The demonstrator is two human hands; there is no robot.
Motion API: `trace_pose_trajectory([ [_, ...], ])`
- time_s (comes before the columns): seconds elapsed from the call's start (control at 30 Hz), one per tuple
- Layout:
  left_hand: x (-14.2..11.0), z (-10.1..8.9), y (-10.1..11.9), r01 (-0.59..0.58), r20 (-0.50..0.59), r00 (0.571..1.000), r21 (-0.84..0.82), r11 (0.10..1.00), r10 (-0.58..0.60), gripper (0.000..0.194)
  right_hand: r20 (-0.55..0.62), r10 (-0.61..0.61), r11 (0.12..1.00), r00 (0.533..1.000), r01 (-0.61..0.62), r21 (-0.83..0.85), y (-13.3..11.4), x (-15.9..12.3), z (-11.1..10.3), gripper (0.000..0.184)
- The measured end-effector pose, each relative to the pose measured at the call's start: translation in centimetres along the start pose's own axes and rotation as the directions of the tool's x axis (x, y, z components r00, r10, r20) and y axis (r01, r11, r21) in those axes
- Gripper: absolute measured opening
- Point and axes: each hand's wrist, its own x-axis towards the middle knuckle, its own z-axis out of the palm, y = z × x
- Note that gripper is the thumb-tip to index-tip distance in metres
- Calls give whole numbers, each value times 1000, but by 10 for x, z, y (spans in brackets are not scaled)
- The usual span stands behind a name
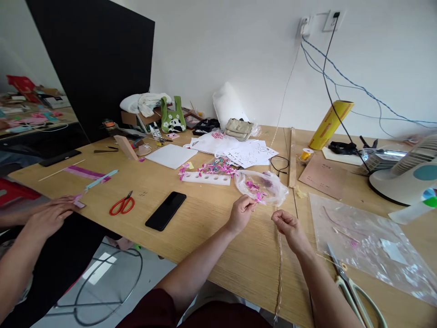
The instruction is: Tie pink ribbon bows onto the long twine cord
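In the head view, my left hand [241,213] pinches a small pink ribbon piece [260,197] at the near rim of a clear plastic bag [278,193]. More pink pieces lie inside that bag. Just to the right, my right hand [289,228] is closed in a pinch, and whatever its fingertips hold is too fine to make out. A twisted pale cord [280,269] runs below this hand, down over the table's front edge. Behind the bag's left side sits a white foam strip [208,178] with holes, with pink and teal ribbon flowers [218,166] along it.
A black phone [166,211] and red-handled scissors [122,204] lie to the left. Larger scissors [346,278] rest by a clear plastic sheet [365,241]. A fan [406,168] stands right. At far left, another person's hands [51,216] handle purple ribbon.
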Motion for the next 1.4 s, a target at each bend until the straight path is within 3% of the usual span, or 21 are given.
trace_pose_trajectory([
  [0.2, 1, 6, -15, 43, -81, 996, 131, 990, -32, 15, -25, -84, 996, 996, 83, -32, -7, -2, 17, 24],
  [0.47, 3, 8, -14, 174, -101, 980, 12, 985, -172, 14, -43, -65, 998, 997, 64, -18, -5, 1, 18, 24],
  [0.6, 4, 11, -10, 281, -131, 945, -147, 948, -301, 14, -61, -37, 999, 997, 36, -5, 3, 4, 16, 26],
  [0.83, 3, 16, 1, 410, -11, 875, -514, 753, -484, 21, -111, 88, 995, 990, -83, 47, 11, 14, 8, 29],
  [1.0, 6, 15, 8, 457, 67, 807, -699, 550, -586, 24, -189, 80, 996, 979, -74, 39, 4, 16, 13, 31],
  [1.2, 7, 16, 12, 480, 113, 729, -787, 387, -675, 22, -206, 140, 981, 969, -107, 162, -2, 14, 34, 34],
  [1.3, 6, 15, 12, 483, 141, 718, -807, 341, -682, 22, -166, 156, 971, 974, -120, 209, -3, 13, 42, 40],
  [1.4, 6, 13, 13, 479, 156, 721, -816, 323, -676, 22, -169, 145, 974, 975, -110, 197, -5, 11, 41, 30],
])
